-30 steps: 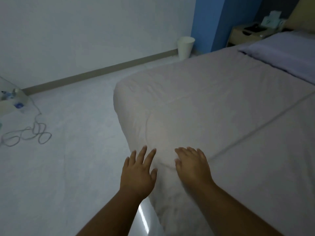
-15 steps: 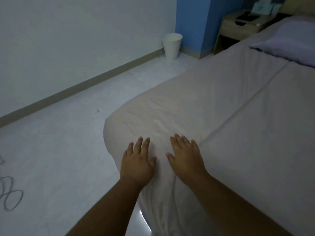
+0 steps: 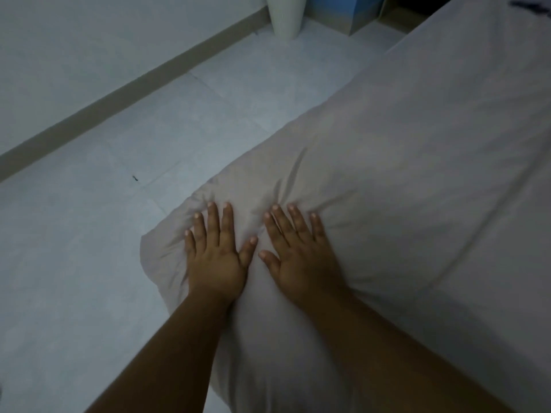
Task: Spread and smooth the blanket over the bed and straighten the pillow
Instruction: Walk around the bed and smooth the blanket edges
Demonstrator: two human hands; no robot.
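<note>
Wrinkles fan out through the pale grey-beige cloth blanket just ahead of our fingertips, as short dark creases running toward 12 and 1 o'clock. The rest of its surface looks flat and plain, apart from a faint straight ridge crossing it at about 3 o'clock. The blanket covers the bed, which is hidden under it, and fills the view from the centre out to 3 o'clock and up to the 1 o'clock corner. Its rounded corner bunches into small folds at 9 o'clock of our left hand and hangs over the pale tiled floor.

We press both palms down on the blanket near that corner. The left hand's fingers are straight and close together and grip nothing. Our right hand lies just beside it at 3 o'clock, thumbs nearly meeting. Its fingers are also straight, slightly spread and flat on the cloth.

At 10 o'clock a grey-brown skirting strip runs along the foot of a white wall. At 12 o'clock stands the lower part of a white tapered bin, with a blue wall panel just beside it. A small dark speck lies on the floor at 9 o'clock.
</note>
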